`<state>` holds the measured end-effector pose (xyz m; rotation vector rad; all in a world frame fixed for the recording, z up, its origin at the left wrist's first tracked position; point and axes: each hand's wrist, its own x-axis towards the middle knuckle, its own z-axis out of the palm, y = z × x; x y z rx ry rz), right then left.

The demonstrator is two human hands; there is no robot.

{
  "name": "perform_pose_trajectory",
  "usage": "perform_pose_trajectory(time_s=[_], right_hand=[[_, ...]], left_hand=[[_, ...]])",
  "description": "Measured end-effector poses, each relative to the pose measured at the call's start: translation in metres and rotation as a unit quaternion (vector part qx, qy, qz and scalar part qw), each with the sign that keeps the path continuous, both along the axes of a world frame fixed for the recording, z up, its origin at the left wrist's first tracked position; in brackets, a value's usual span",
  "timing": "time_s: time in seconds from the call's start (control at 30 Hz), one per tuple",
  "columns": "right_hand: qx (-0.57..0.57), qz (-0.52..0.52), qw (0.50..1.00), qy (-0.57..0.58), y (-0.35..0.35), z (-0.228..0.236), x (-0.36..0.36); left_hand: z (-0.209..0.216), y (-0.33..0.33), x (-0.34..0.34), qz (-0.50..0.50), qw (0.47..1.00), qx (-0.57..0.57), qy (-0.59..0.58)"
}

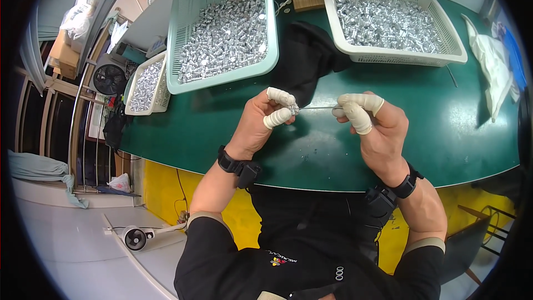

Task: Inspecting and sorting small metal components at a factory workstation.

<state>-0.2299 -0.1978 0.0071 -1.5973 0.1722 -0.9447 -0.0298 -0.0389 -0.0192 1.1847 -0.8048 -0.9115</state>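
Over the green table (311, 161), my left hand (265, 115) pinches a small silver metal part (294, 109) between thumb and forefinger. Opposite it, my right hand (377, 119) is closed on a thin metal rod (319, 108). The rod's far end meets the small part; whether it goes inside I cannot tell. White finger cots cover the thumb and some fingers of both hands. Beyond my hands stand a large pale green basket (222, 82) and a white basket (400, 56), both filled with small silver metal parts.
A smaller white basket (160, 100) of similar parts sits at the table's left edge. Black cloth (302, 61) lies between the two big baskets. A wooden block (306, 1) is at the back, and a white cloth or bag (488, 69) lies far right. A chair (463, 247) stands lower right.
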Motion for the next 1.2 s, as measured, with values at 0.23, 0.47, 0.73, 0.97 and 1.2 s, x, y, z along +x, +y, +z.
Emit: perform_pose_trajectory(time_s=[0.23, 0.47, 0.73, 0.97, 1.2], right_hand=[[-0.079, -0.020, 0.997, 0.000, -0.001, -0.003, 0.001], [-0.087, -0.028, 0.996, -0.010, -0.001, -0.002, 0.001], [-0.120, -0.047, 0.991, -0.021, -0.001, -0.005, 0.003], [-0.249, -0.056, 0.967, 0.019, -0.001, 0.006, -0.005], [-0.153, -0.047, 0.987, 0.006, 0.000, -0.002, 0.001]], left_hand=[[-0.001, 0.000, -0.002, 0.007, 1.000, 0.002, -0.010], [0.001, 0.000, -0.005, 0.021, 1.000, 0.005, -0.020], [0.000, -0.001, -0.005, 0.023, 0.999, 0.007, -0.027], [-0.001, -0.002, -0.011, 0.054, 0.991, 0.009, -0.123], [0.006, -0.001, -0.012, 0.028, 0.999, 0.013, -0.036]])
